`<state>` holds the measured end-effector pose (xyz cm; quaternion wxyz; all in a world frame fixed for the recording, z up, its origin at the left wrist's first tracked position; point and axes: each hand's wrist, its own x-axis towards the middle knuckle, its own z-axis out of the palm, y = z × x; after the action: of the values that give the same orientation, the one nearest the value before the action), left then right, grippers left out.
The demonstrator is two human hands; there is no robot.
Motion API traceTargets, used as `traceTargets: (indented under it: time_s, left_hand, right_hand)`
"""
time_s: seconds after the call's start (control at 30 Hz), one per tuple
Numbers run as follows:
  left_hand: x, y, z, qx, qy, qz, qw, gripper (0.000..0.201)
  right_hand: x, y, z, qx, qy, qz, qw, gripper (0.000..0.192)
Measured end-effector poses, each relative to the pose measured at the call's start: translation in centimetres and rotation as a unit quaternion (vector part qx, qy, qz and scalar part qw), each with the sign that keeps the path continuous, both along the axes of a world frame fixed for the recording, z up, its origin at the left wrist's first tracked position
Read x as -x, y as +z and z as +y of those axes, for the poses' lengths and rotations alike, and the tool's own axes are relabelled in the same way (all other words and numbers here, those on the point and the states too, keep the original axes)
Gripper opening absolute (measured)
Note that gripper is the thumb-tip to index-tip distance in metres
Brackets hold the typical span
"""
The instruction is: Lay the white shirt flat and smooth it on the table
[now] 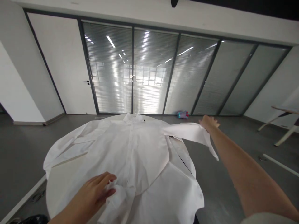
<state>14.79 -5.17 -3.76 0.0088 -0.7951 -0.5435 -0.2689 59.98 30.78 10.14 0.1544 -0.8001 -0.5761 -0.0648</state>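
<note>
A white button-up shirt (pixel 130 155) lies spread face up over a round white table (pixel 54 183), collar at the far side. My left hand (pixel 95 191) rests on the bunched lower hem near me, fingers curled into the fabric. My right hand (pixel 209 123) is stretched out far to the right, holding the shirt's right sleeve (pixel 189 132) out past the table edge. The left sleeve (pixel 70 149) lies folded on the tabletop.
Grey floor surrounds the table. A glass wall with blinds and a white door (pixel 67 71) stand behind. A small colourful object (pixel 182 114) lies on the floor by the glass. Table legs and a white bar (pixel 280 165) sit at the right.
</note>
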Motion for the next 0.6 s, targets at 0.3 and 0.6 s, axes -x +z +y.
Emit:
traceTargets:
  time_s: [0.3, 0.6]
  left_hand:
    - [3.6, -1.8, -6.5, 0.028, -0.012, 0.099, 0.995, 0.084]
    - [3.8, -3.6, -9.5, 0.051, 0.022, 0.126, 0.990, 0.102]
  right_hand:
    - [7.7, -10.7, -15.7, 0.260, 0.452, -0.047, 0.852, 0.040]
    - [10.0, -15.6, -20.9, 0.157, 0.433, 0.044, 0.887, 0.064]
